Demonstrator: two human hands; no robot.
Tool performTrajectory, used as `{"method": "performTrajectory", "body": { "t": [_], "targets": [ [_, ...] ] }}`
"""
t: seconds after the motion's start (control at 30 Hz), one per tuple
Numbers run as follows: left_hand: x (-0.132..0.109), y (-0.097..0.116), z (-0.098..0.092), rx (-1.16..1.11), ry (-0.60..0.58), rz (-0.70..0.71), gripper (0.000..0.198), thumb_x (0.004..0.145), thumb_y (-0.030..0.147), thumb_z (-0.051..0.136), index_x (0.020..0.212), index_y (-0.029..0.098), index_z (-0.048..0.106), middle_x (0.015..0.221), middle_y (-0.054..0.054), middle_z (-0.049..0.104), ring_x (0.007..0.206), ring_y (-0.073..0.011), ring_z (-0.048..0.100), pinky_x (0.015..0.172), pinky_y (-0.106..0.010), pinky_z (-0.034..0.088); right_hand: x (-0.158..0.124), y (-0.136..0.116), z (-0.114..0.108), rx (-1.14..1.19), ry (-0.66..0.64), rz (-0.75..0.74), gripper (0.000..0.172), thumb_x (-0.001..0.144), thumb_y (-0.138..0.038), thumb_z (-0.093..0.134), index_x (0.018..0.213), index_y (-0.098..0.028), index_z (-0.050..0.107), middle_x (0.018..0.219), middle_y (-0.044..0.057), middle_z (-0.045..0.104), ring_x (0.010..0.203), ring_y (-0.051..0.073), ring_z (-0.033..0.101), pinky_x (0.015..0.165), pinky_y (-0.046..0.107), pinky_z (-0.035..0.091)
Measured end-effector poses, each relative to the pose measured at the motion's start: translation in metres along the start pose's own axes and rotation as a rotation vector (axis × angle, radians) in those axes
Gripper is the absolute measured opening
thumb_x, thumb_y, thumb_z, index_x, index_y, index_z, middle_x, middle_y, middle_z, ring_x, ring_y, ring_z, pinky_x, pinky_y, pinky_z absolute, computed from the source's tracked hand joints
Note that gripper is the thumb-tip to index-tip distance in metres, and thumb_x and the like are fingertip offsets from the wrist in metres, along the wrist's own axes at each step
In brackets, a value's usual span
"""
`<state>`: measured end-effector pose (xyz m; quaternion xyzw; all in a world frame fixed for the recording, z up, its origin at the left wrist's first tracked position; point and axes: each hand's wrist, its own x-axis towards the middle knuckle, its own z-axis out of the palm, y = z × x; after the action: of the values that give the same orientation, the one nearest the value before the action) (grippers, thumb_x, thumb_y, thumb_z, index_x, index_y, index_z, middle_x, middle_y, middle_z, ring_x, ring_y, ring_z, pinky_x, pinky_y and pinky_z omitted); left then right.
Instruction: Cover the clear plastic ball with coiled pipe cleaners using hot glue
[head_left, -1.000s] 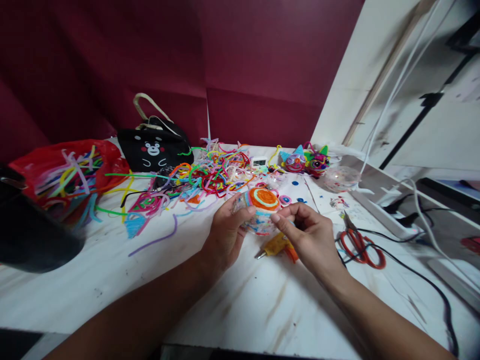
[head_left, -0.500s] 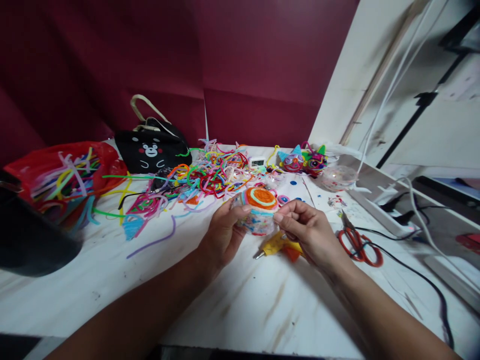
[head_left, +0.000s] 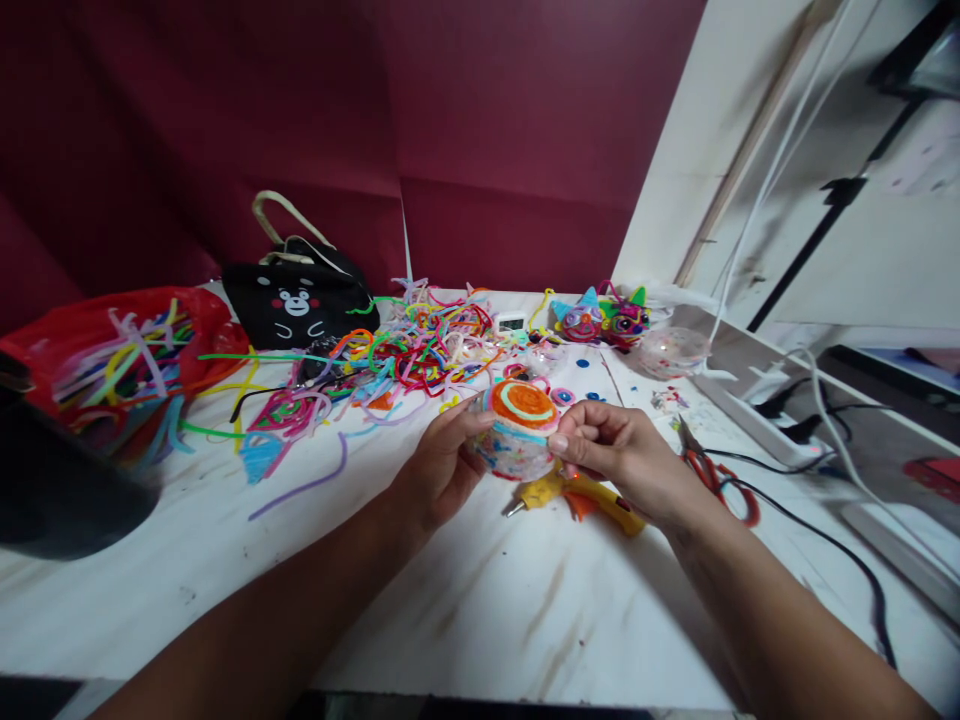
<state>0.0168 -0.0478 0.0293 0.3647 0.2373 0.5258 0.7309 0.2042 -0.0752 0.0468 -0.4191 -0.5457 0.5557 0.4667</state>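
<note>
Both of my hands hold a clear ball [head_left: 517, 440] topped with an orange, white and blue pipe-cleaner spiral, just above the white table [head_left: 465, 600]. My left hand [head_left: 439, 470] cups its left side with fingers curled round it. My right hand [head_left: 626, 455] pinches its right edge, thumb and forefinger pressed at the coloured band. A yellow glue gun [head_left: 581, 492] lies on the table right beneath my right hand.
A heap of coloured pipe cleaners [head_left: 405, 355] lies behind, with a black bear-face bag [head_left: 296, 300], a red plastic bag [head_left: 112, 345] at left, two pipe-cleaner cat heads [head_left: 600, 320], another clear ball [head_left: 671, 350], red scissors [head_left: 724, 480] and black cables [head_left: 825, 540] at right.
My hands and the ball have shifted slightly down and left in view. My right hand has drawn back off the glue gun, so more of it shows.
</note>
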Motion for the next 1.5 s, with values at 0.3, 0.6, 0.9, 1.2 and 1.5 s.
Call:
{"method": "performTrajectory", "body": {
  "t": [0.3, 0.6, 0.9, 1.2, 1.5],
  "targets": [
    [0.001, 0.002, -0.003, 0.022, -0.003, -0.052, 0.031, 0.065, 0.024, 0.073, 0.094, 0.012, 0.071, 0.093, -0.008, 0.077, 0.092, -0.0227, 0.070, 0.082, -0.030, 0.053, 0.001, 0.002, -0.004, -0.116, 0.133, -0.085, 0.051, 0.050, -0.031, 0.094, 0.087, -0.019, 0.060, 0.079, -0.003, 0.061, 0.052, 0.006, 0.047, 0.045, 0.020, 0.033],
    [0.002, 0.002, -0.006, 0.028, -0.078, -0.060, 0.034, 0.065, 0.024, 0.069, 0.097, 0.011, 0.071, 0.091, -0.009, 0.077, 0.079, -0.0216, 0.070, 0.072, -0.030, 0.054, 0.005, 0.008, -0.009, -0.210, 0.054, -0.080, 0.072, 0.055, -0.036, 0.091, 0.117, -0.022, 0.057, 0.114, 0.003, 0.057, 0.057, 0.006, 0.051, 0.049, 0.023, 0.042],
    [0.001, -0.001, -0.009, 0.063, -0.144, -0.045, 0.036, 0.066, 0.023, 0.067, 0.100, 0.010, 0.070, 0.087, -0.009, 0.077, 0.075, -0.0206, 0.070, 0.071, -0.029, 0.054, 0.006, 0.011, -0.008, -0.095, -0.092, -0.003, 0.075, 0.054, -0.036, 0.091, 0.119, -0.020, 0.057, 0.105, 0.005, 0.061, 0.057, 0.009, 0.052, 0.046, 0.024, 0.043],
    [-0.001, -0.001, -0.005, 0.051, -0.178, 0.009, 0.039, 0.083, 0.032, 0.068, 0.117, 0.013, 0.066, 0.113, -0.011, 0.073, 0.100, -0.0240, 0.069, 0.087, -0.034, 0.055, 0.011, 0.015, -0.010, -0.088, -0.023, -0.156, 0.070, 0.062, -0.034, 0.088, 0.123, -0.021, 0.057, 0.111, 0.006, 0.059, 0.071, 0.012, 0.056, 0.058, 0.026, 0.047],
    [-0.006, -0.005, 0.007, -0.011, -0.055, 0.030, 0.044, 0.094, 0.045, 0.052, 0.123, 0.013, 0.062, 0.117, -0.013, 0.072, 0.106, -0.0242, 0.069, 0.086, -0.036, 0.058, 0.013, 0.022, -0.008, -0.012, 0.025, -0.188, 0.064, 0.067, -0.034, 0.085, 0.124, -0.024, 0.056, 0.111, 0.002, 0.059, 0.055, 0.003, 0.043, 0.052, 0.022, 0.038]
  ]
}}
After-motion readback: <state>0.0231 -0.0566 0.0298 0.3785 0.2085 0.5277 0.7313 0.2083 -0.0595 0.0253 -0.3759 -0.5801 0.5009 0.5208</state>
